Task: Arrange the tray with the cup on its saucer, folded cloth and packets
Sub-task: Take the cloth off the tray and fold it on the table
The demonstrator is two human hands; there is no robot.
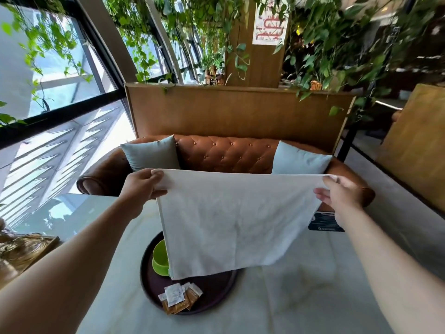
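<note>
A white cloth [231,220] hangs spread out in the air above the table. My left hand [142,186] pinches its upper left corner and my right hand [342,194] pinches its upper right corner. Below it a round dark tray [216,292] lies on the pale table. A green cup [160,256] stands at the tray's left side, partly hidden by the cloth; whether it sits on a saucer I cannot tell. Several white and brown packets [179,297] lie in a loose pile at the tray's front.
A brown tufted leather sofa [228,153] with two pale cushions stands beyond the table [301,297]. A dark card [322,222] peeks out behind my right wrist. A gilded object [21,251] sits at the left edge. Windows and hanging plants fill the background.
</note>
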